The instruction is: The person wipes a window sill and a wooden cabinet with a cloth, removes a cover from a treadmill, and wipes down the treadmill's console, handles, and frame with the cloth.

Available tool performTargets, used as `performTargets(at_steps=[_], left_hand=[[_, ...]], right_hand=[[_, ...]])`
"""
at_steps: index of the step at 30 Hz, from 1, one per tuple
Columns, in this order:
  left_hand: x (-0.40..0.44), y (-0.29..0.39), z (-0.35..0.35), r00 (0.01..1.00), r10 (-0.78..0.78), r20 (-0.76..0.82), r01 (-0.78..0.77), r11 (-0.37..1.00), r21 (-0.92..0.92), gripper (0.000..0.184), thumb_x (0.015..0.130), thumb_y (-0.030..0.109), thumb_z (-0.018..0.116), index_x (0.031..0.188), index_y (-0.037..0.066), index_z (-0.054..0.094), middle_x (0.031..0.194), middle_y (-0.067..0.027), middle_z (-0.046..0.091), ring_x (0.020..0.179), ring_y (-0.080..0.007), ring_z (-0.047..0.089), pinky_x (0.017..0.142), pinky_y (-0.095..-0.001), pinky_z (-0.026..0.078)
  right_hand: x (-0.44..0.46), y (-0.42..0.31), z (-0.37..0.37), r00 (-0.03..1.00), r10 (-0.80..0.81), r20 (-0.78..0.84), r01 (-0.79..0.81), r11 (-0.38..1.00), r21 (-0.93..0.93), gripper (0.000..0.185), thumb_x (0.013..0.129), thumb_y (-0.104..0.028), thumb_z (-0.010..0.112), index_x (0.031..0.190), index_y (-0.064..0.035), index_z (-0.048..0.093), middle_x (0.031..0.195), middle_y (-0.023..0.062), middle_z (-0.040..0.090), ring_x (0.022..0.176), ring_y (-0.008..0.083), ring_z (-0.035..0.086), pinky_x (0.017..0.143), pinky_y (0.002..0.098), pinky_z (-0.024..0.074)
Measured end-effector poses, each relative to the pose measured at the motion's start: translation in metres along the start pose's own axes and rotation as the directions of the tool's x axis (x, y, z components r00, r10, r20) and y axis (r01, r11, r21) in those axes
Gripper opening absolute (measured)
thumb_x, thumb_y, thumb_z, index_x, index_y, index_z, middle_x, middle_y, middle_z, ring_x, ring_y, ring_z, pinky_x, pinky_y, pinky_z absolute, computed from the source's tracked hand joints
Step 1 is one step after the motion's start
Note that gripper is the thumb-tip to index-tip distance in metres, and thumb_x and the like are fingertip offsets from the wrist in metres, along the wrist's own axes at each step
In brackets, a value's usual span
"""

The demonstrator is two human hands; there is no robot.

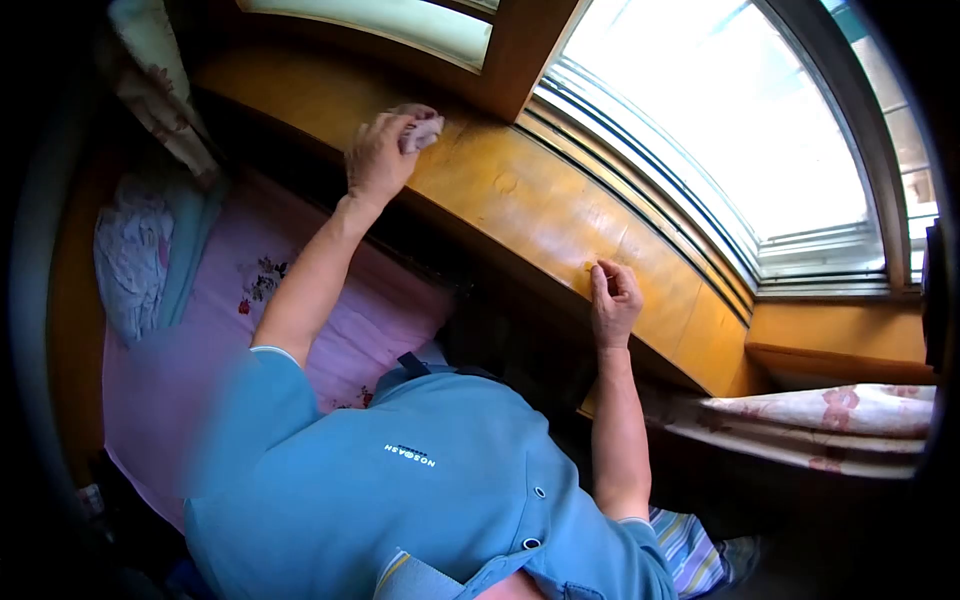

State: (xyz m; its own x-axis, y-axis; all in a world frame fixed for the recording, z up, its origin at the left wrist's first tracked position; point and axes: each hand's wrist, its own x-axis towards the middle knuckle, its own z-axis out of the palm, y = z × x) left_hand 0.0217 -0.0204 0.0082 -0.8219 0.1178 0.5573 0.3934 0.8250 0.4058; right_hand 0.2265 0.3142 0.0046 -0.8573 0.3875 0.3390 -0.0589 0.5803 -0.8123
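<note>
My left hand [380, 160] is closed around a crumpled pale cloth [422, 134], just above the yellow-brown wooden sill [520, 205] near the window post. My right hand [614, 300] is at the front edge of the same sill, further right, with thumb and fingers pinched together. A tiny yellow bit [589, 267] shows at its fingertips, too small to name. The sill's surface is glossy, with a faint round mark between the two hands.
A sliding window [710, 120] with metal tracks runs behind the sill. Patterned curtains hang at the upper left [160, 90] and lower right [840, 412]. Pink bedding [250, 220] and a bunched white cloth [135, 250] lie at the left. A dark gap separates the bed and sill.
</note>
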Motion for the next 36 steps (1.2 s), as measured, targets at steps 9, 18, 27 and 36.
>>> performTargets(at_steps=[9, 18, 27, 36], left_hand=[[-0.059, 0.099, -0.006, 0.956, 0.277, 0.093, -0.254, 0.946, -0.201, 0.034, 0.070, 0.015, 0.075, 0.103, 0.015, 0.064, 0.102, -0.0042, 0.060, 0.092, -0.0289, 0.058, 0.078, -0.0436, 0.048], [-0.072, 0.108, 0.002, 0.969, 0.236, 0.077, -0.221, 0.961, -0.169, 0.032, 0.072, 0.020, 0.076, 0.102, 0.018, 0.065, 0.105, -0.0031, 0.062, 0.093, -0.0294, 0.058, 0.080, -0.0428, 0.048], [-0.099, 0.137, 0.006, 0.974, 0.214, 0.077, -0.205, 0.972, -0.117, 0.031, 0.077, 0.024, 0.077, 0.103, 0.016, 0.064, 0.105, -0.0068, 0.063, 0.093, -0.0320, 0.059, 0.081, -0.0427, 0.049], [-0.184, 0.179, 0.002, 0.942, 0.291, 0.168, -0.226, 0.919, -0.322, 0.034, 0.071, 0.006, 0.071, 0.103, 0.015, 0.067, 0.103, -0.0062, 0.062, 0.092, -0.0303, 0.058, 0.083, -0.0406, 0.049]], right_hand=[[0.000, -0.002, -0.001, 0.998, -0.071, 0.000, 0.070, 0.995, -0.070, 0.009, 0.087, -0.008, 0.072, 0.091, -0.0001, 0.070, 0.080, 0.0045, 0.061, 0.063, 0.0090, 0.056, 0.060, 0.0229, 0.0457], [-0.007, 0.010, -0.004, 0.998, -0.057, 0.037, 0.056, 0.997, 0.047, 0.009, 0.085, -0.008, 0.073, 0.089, -0.0008, 0.070, 0.076, 0.0066, 0.059, 0.061, 0.0115, 0.058, 0.058, 0.0246, 0.0467], [-0.009, 0.015, -0.007, 0.987, -0.150, 0.059, 0.143, 0.983, 0.111, 0.007, 0.085, -0.007, 0.071, 0.088, -0.0007, 0.070, 0.081, 0.0075, 0.060, 0.063, 0.0129, 0.060, 0.060, 0.0253, 0.0485], [-0.007, 0.017, -0.007, 0.975, -0.208, 0.075, 0.205, 0.977, 0.056, 0.006, 0.083, -0.007, 0.072, 0.086, -0.0022, 0.070, 0.082, 0.0073, 0.061, 0.065, 0.0146, 0.060, 0.062, 0.0265, 0.0493]])
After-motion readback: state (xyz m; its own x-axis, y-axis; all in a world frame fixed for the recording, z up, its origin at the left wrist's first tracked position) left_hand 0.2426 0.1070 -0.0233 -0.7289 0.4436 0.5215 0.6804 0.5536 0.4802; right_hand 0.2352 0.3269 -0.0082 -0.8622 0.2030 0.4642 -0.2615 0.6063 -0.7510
